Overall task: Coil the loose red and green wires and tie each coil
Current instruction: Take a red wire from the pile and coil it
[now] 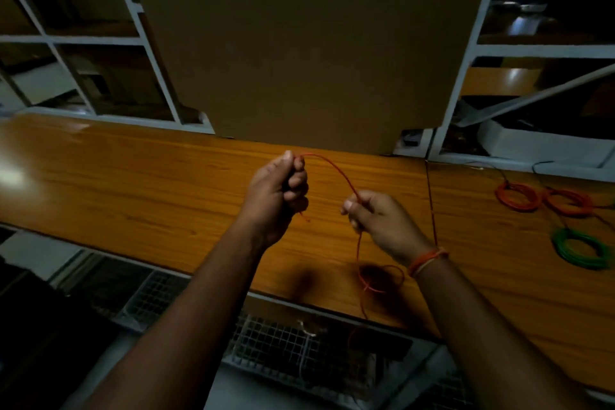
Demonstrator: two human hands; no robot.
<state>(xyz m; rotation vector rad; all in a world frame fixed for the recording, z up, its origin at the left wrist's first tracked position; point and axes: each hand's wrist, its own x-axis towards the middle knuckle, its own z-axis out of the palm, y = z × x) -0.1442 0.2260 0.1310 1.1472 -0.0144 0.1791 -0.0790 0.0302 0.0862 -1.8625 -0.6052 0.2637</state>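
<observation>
A loose red wire (336, 170) arcs between my two hands above the wooden bench. My left hand (278, 193) grips one end in a curled fist, and a short tail pokes out below it. My right hand (376, 216) pinches the wire further along. Below that hand the wire hangs down, makes a loose loop (382, 278) near the bench's front edge and drops over the edge. At the far right lie two red coils (517, 196) (569, 203) and a green coil (580, 248).
The wooden bench (133, 183) runs across the view. A large cardboard sheet (299, 43) stands upright behind my hands. White shelf frames (139, 40) flank it. A wire mesh tray (283, 346) sits below the bench's front edge. A thin dark wire (432, 203) crosses the bench.
</observation>
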